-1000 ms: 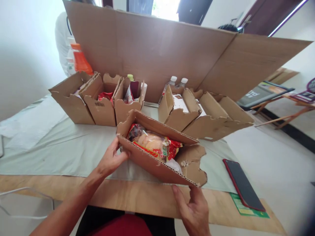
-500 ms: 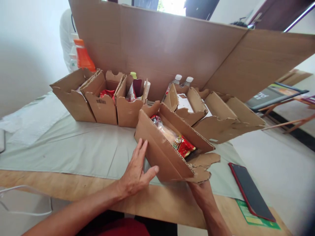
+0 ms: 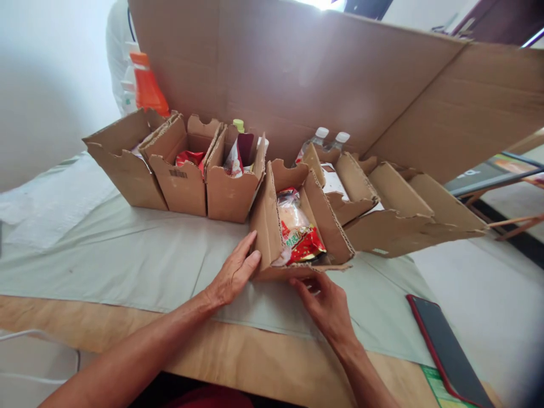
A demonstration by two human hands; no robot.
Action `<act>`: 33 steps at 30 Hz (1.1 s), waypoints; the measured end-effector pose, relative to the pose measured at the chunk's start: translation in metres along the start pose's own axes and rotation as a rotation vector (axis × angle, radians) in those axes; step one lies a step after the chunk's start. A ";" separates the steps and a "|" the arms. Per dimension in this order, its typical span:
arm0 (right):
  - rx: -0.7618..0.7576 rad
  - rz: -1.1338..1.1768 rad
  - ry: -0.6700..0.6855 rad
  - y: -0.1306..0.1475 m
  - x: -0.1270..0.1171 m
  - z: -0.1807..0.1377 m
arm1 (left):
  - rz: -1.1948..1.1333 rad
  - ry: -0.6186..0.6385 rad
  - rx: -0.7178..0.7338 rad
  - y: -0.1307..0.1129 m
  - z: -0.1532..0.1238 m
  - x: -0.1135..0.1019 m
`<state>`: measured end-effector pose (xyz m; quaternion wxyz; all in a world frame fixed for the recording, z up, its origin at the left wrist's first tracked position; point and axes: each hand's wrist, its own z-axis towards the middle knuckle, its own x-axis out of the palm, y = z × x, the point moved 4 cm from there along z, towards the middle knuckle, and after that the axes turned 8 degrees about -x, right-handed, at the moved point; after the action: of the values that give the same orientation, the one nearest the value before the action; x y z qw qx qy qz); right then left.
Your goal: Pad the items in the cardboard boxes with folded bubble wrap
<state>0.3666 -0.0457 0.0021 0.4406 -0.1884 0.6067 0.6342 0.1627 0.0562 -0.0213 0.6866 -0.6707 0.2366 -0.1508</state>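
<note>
An open cardboard box (image 3: 267,226) with torn flaps stands on the pale cloth, in line with the other boxes. Inside it lies a snack packet (image 3: 297,229) in clear and red wrapping. My left hand (image 3: 236,272) presses flat, fingers together, against the box's left wall. My right hand (image 3: 325,306) touches the box's front bottom edge with its fingertips. Neither hand grips anything.
Three open boxes (image 3: 182,175) with packets stand to the left, more open boxes (image 3: 382,209) to the right. A big cardboard sheet (image 3: 297,73) stands behind, with an orange bottle (image 3: 147,88) and two water bottles (image 3: 329,139) near it. A red phone (image 3: 450,354) lies at the right.
The box was lifted and tilted near me; it now stands pushed back into the row, turned end-on. Both hands moved forward with it and let go of its edges.
</note>
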 end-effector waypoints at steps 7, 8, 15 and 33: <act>-0.071 -0.090 0.073 0.020 0.023 0.049 | 0.002 -0.208 -0.110 0.016 0.017 -0.012; -0.111 -0.068 0.115 0.028 0.028 0.049 | -0.004 -0.239 -0.117 0.018 0.020 -0.015; -0.336 0.108 0.230 0.074 0.061 0.055 | -0.073 -0.331 -0.167 0.025 0.028 -0.032; -0.415 0.115 0.034 0.114 0.034 0.109 | -0.380 -0.425 -0.264 0.028 0.031 -0.027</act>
<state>0.2906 0.0818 0.0655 0.3452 -0.2510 0.4801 0.7664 0.1534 0.0985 -0.0463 0.5874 -0.8027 -0.0241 -0.1008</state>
